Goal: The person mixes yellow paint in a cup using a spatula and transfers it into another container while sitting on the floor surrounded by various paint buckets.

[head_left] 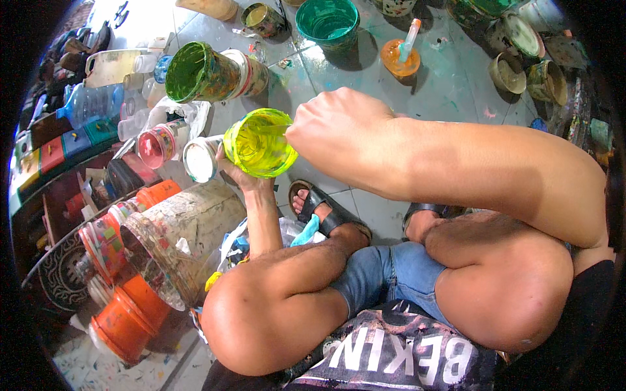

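Firmly, my left grip (240,173) clamps the yellow bucket (246,155). Can't tell my right grip's (305,130) hold at its rim; best brace against wobble.

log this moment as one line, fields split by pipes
left hand: holds yellow-lined bucket | right hand: closed at bucket's rim, anything gripped unclear | nearby: green-lined bucket

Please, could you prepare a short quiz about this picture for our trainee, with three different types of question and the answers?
1. Which hand supports the yellow-green container from its left side?
2. True or false: the right hand rests on a knee.
3. What colour is the left sandal? A) white B) black C) red

Key:
1. The left hand.
2. False; the right hand is at the container's rim.
3. B
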A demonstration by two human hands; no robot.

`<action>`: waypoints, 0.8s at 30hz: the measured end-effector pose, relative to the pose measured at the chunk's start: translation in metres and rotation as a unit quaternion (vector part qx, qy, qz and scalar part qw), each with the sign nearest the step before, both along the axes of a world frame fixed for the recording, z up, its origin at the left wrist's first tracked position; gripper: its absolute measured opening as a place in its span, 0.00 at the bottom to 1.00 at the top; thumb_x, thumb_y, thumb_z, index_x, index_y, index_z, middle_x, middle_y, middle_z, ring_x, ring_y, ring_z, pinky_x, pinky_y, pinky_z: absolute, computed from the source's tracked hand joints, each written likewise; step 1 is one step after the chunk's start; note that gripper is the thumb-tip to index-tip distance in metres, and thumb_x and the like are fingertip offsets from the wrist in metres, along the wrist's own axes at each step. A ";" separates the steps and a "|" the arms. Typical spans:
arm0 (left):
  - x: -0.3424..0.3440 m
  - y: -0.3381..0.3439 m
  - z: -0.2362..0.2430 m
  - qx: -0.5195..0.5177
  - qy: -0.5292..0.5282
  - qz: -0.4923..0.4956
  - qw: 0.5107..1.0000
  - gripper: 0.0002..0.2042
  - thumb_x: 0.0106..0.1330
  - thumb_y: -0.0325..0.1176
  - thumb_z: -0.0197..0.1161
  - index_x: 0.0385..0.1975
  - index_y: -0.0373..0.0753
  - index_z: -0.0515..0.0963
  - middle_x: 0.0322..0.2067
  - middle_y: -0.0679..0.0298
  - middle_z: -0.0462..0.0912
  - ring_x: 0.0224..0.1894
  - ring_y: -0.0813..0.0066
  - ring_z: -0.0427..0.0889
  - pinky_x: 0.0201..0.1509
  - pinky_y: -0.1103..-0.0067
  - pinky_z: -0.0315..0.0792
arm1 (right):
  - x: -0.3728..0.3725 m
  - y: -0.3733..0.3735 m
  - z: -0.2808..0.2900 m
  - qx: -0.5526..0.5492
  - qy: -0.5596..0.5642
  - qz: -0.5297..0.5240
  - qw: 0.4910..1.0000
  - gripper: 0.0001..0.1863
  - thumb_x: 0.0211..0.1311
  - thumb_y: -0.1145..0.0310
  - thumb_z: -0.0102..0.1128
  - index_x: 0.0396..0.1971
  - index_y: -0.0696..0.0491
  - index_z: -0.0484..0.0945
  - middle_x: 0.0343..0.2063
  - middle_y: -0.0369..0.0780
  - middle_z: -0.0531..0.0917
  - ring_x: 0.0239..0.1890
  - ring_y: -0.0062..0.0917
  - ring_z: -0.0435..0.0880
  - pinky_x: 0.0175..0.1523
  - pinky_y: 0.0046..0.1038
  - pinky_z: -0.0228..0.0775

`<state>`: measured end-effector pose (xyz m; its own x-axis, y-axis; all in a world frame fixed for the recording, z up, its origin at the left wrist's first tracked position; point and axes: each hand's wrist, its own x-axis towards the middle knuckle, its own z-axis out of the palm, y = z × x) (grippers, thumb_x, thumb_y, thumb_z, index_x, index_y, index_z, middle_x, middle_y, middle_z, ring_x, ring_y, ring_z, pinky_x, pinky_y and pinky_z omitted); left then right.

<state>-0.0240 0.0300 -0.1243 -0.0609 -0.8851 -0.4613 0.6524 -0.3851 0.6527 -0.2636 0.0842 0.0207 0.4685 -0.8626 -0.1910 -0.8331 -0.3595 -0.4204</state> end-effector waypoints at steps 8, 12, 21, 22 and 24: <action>0.020 0.000 -0.023 0.009 0.007 -0.029 1.000 0.33 0.60 0.63 0.51 0.52 0.40 0.78 0.51 0.57 0.81 0.53 0.56 0.79 0.59 0.59 0.74 | -0.001 0.003 -0.006 0.005 -0.046 -0.033 0.998 0.07 0.53 0.74 0.60 0.29 0.60 0.85 0.33 0.50 0.87 0.39 0.41 0.89 0.41 0.36 0.82; 0.018 -0.003 -0.026 -0.014 -0.005 -0.047 0.999 0.31 0.61 0.62 0.51 0.51 0.41 0.78 0.50 0.57 0.82 0.52 0.56 0.80 0.58 0.59 0.74 | -0.012 -0.001 0.012 0.085 -0.055 0.004 0.995 0.07 0.50 0.76 0.61 0.29 0.61 0.84 0.33 0.51 0.86 0.39 0.42 0.88 0.41 0.36 0.82; 0.005 0.001 -0.020 0.035 0.011 -0.067 0.997 0.28 0.64 0.58 0.49 0.50 0.40 0.78 0.49 0.58 0.83 0.51 0.57 0.80 0.57 0.59 0.74 | -0.009 0.015 -0.020 0.040 -0.091 -0.038 0.994 0.07 0.53 0.74 0.59 0.29 0.61 0.84 0.32 0.51 0.86 0.40 0.42 0.87 0.43 0.38 0.81; 0.000 0.002 -0.018 0.036 0.011 -0.071 0.997 0.28 0.64 0.58 0.49 0.50 0.40 0.78 0.49 0.58 0.83 0.51 0.58 0.80 0.57 0.59 0.74 | -0.010 0.017 -0.021 0.036 -0.087 -0.035 0.995 0.08 0.53 0.74 0.59 0.29 0.61 0.84 0.32 0.51 0.86 0.40 0.42 0.87 0.43 0.38 0.81; 0.013 -0.002 -0.028 0.015 0.016 -0.058 0.998 0.28 0.64 0.58 0.50 0.50 0.39 0.78 0.49 0.57 0.83 0.51 0.58 0.80 0.58 0.59 0.74 | -0.005 0.013 -0.019 0.025 -0.090 -0.010 0.996 0.08 0.53 0.73 0.58 0.29 0.60 0.84 0.32 0.52 0.86 0.39 0.42 0.88 0.43 0.39 0.81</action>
<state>-0.0115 0.0281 -0.1524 -0.1766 -0.8574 -0.4834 0.6229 -0.4776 0.6196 -0.2691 0.0975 0.0014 0.4815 -0.8636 -0.1492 -0.7498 -0.3178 -0.5804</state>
